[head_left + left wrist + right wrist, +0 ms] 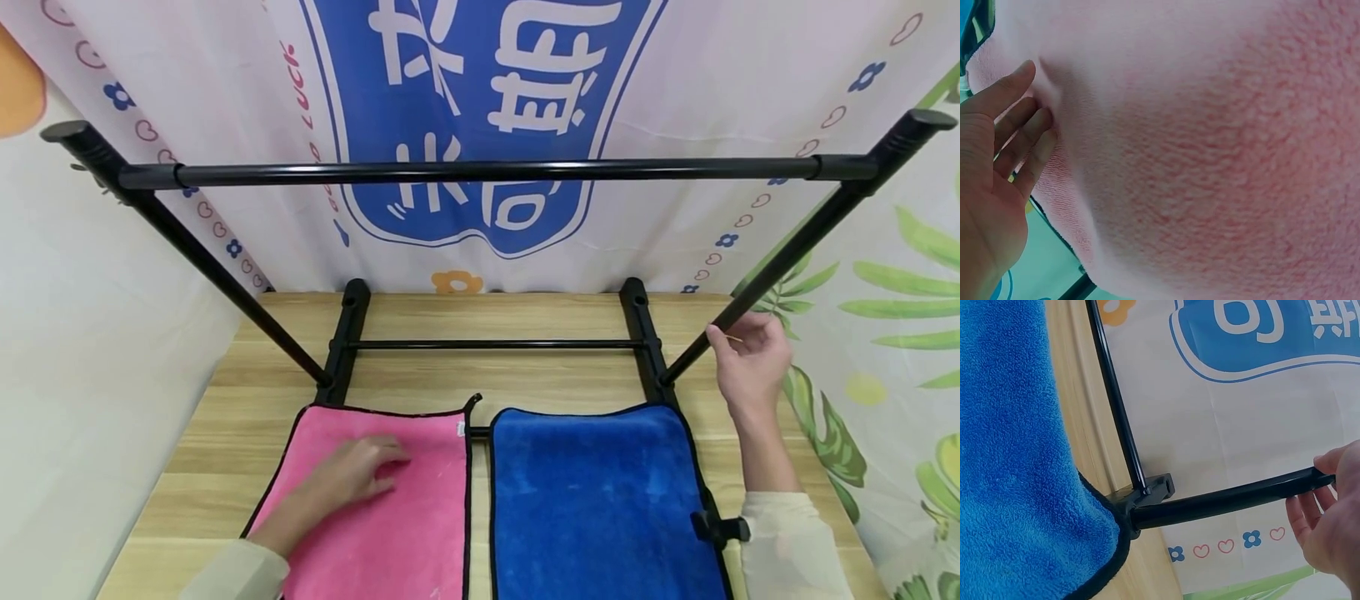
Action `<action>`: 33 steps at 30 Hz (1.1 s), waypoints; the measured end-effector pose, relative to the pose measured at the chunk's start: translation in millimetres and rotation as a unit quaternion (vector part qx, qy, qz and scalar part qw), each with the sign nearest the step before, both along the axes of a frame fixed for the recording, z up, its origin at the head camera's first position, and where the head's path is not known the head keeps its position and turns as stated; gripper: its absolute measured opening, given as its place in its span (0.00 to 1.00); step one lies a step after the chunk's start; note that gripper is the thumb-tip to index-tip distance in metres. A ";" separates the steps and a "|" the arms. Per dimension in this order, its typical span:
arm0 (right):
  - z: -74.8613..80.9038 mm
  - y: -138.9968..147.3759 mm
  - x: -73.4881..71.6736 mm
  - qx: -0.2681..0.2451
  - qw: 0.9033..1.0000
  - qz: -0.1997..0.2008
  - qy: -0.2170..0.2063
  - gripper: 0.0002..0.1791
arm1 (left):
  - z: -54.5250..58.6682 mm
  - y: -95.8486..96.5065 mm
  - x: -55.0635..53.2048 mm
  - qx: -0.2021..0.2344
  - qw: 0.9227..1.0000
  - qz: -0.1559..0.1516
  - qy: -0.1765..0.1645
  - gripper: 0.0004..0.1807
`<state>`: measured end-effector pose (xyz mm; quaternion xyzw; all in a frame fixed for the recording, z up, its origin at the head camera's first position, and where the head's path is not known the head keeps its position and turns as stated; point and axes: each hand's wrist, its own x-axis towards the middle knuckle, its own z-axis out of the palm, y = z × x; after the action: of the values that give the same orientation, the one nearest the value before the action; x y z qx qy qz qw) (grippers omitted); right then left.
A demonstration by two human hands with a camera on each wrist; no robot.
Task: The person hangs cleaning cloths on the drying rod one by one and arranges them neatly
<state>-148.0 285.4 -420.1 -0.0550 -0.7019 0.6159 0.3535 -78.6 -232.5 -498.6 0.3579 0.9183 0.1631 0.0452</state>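
Note:
A black rack (495, 172) of round tubes stands on the wooden table. My right hand (753, 362) grips its slanted right post (1229, 499), thumb on one side and fingers on the other in the right wrist view. A thin pale line shows by those fingers; I cannot tell what it is. A pink towel (427, 525) with black edging hangs over the rack's front lower bar at the left. My left hand (348, 475) rests against this towel, its fingers loosely bent in the left wrist view. Beside it hangs a blue towel (592, 500), near neither hand's fingers.
A black end piece (720, 528) of the rack sticks out by the blue towel's right edge. Two black feet (636, 308) lie on the wooden table (495, 317). Behind hangs a printed curtain (675, 83); a leaf-patterned cloth (900, 350) hangs at the right.

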 end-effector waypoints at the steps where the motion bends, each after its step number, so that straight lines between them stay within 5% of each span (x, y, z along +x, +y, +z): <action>1: 0.3 0.5 -0.2 0.009 1.000 -0.004 -0.008 0.20 | -1.3 -0.2 -0.2 0.000 1.000 -0.003 0.000 0.19; 6: 2.4 1.5 -0.2 0.052 0.997 -0.025 -0.044 0.18 | -5.9 -1.6 -0.9 -0.004 1.000 -0.021 0.018 0.19; 13: 2.2 0.9 -2.0 0.070 0.995 -0.019 -0.068 0.15 | -4.9 -7.5 -1.2 -0.028 0.999 -0.007 0.041 0.21; 24: -3.5 1.7 -2.8 0.092 0.994 -0.024 -0.059 0.14 | -7.5 -8.8 -1.6 -0.037 0.998 -0.005 0.045 0.18; 33: -7.1 4.3 -1.8 0.096 0.994 -0.007 -0.050 0.15 | -9.0 -8.2 -0.8 -0.002 1.000 0.010 0.029 0.17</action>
<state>-149.8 289.7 -427.2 -0.0566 -0.7744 0.5394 0.3259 -79.4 -240.8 -507.7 0.3532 0.9230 0.1515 0.0174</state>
